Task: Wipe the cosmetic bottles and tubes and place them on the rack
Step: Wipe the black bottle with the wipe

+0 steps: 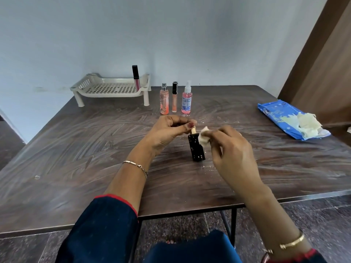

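One rack (112, 88) is counted at the far left of the tabletop (76, 149). Two slim tubes are seen: a pink tube (135, 77) in the rack and an orange tube (174, 97) right of the rack. Three bottles are counted: a peach spray bottle (164, 99), a pink spray bottle (187, 98) and a dark bottle (196, 150) nearer. One wipe (204, 138) is held. One blue wipe pack (279, 116) is seen at the right; the crumpled wipes (305, 122) on it cannot be counted.
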